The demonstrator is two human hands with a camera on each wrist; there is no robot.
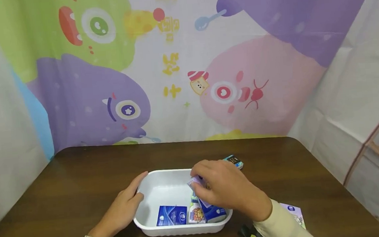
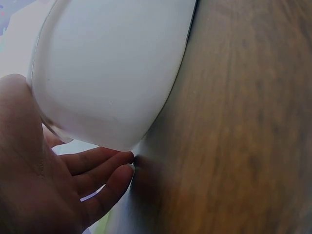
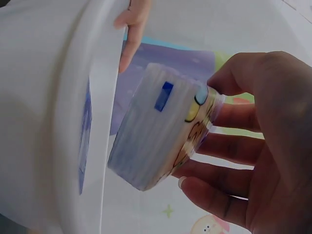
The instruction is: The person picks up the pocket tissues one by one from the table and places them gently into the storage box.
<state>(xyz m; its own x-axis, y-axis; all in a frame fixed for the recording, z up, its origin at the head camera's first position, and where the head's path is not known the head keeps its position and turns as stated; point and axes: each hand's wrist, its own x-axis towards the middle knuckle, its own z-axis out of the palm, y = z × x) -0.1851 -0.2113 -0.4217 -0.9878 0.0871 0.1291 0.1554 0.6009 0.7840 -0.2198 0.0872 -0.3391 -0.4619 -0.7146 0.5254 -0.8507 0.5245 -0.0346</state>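
A white plastic tray [image 1: 171,229] stands on the table. My left hand [image 1: 124,207] grips its left rim, thumb over the edge and fingers along the outside wall; the left wrist view shows those fingers [image 2: 105,178] low near the table. Over the tray's right side, my right hand [image 1: 222,182] holds a small purple cartoon-printed tissue pack [image 3: 151,129] between thumb and fingers, tilted. Inside the tray lie a blue tissue pack [image 1: 171,215], a white cartoon-printed pack [image 1: 196,212] and another blue pack [image 1: 214,213], partly hidden by the right hand.
Behind the right hand lies a small dark box with blue edges [image 1: 234,162]. A purple printed packet [image 1: 295,214] lies right of the right forearm, partly covered by the sleeve. A black and yellow object [image 1: 252,234] sits near the tray's front right. A printed curtain [image 1: 177,126] hangs behind the table.
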